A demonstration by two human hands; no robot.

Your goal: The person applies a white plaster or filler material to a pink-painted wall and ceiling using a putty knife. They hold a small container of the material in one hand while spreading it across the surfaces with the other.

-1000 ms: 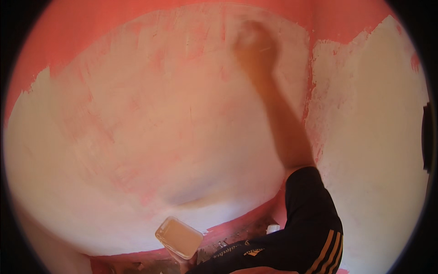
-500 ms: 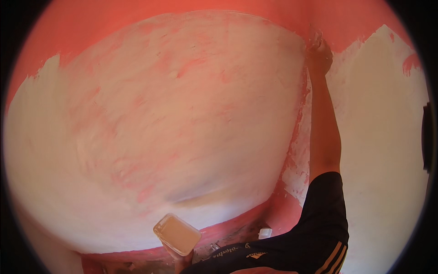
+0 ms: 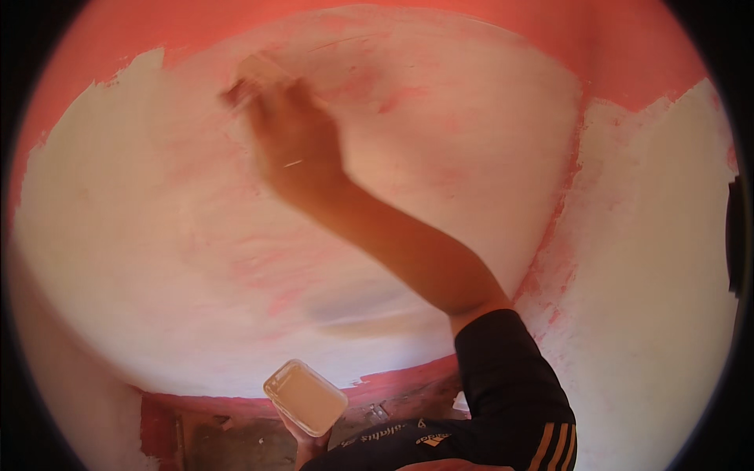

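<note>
Left hand (image 3: 312,445) has its grip on a rectangular tub (image 3: 305,399) of beige stuff, holding it from the lower edge, down near the bottom of the view. Right hand (image 3: 298,125) is way up in front of the patchy pink-and-whitish wall (image 3: 440,180), left of centre, but it's so blurry I honestly can't tell if that grip's grasping anything. Black sleeve (image 3: 506,357) on that arm.

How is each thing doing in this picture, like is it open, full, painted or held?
Right hand: raised at the front wall, blurred, grip unclear.
Left hand: holding the tub.
Tub: open, tilted, with beige filling inside.
Front wall: mostly pale, pink patches showing, pink above.
Right-side wall: pale below, pink above, ragged edge between.
</note>
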